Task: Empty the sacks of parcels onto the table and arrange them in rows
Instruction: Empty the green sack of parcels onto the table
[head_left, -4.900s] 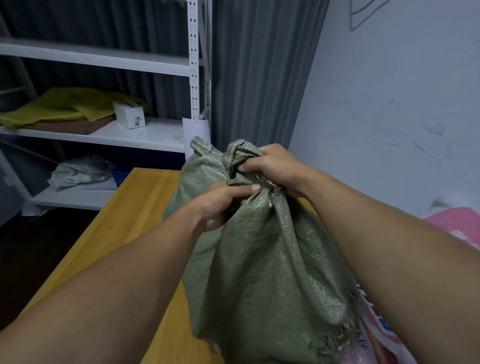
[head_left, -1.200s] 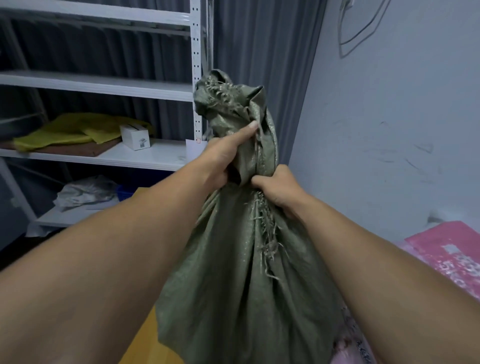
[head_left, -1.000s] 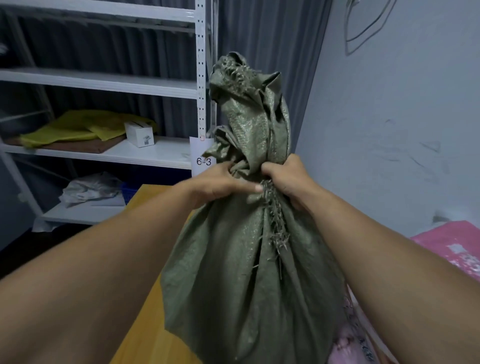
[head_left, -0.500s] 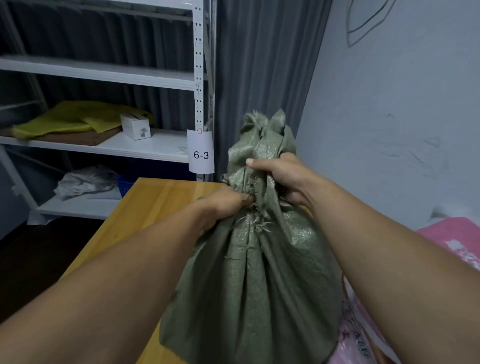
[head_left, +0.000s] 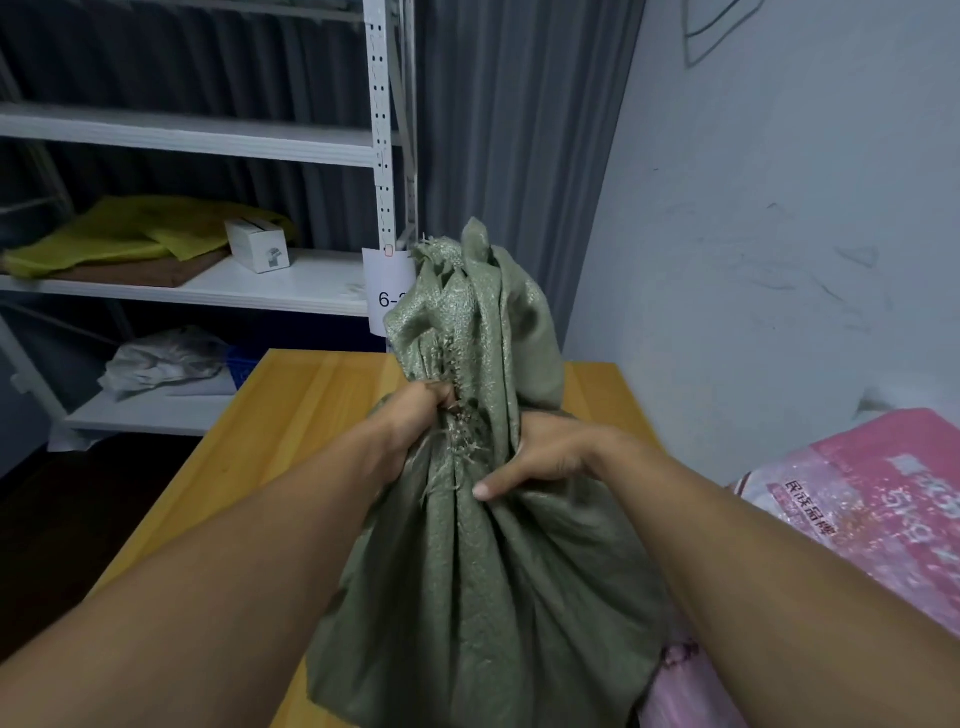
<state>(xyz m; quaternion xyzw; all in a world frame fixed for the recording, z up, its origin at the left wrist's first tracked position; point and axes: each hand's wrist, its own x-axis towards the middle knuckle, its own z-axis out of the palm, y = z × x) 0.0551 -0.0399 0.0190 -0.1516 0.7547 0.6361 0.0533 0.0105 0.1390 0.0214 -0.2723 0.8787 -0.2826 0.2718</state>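
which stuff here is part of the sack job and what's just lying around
Job: green sack, gripped by left hand and right hand; table; probably the pink sack.
Lying about: white box, yellow bags, crumpled white bag, shelf label.

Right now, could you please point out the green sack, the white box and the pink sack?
green sack (head_left: 483, 571), head view, on its creased body.
white box (head_left: 258, 250), head view, on its side face.
pink sack (head_left: 883, 499), head view, on its printed face.

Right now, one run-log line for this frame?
left hand: grips green sack neck | right hand: grips neck too | sack: neck up, mouth bunched shut, over wooden table | parcels out: none visible | pink sack: at right
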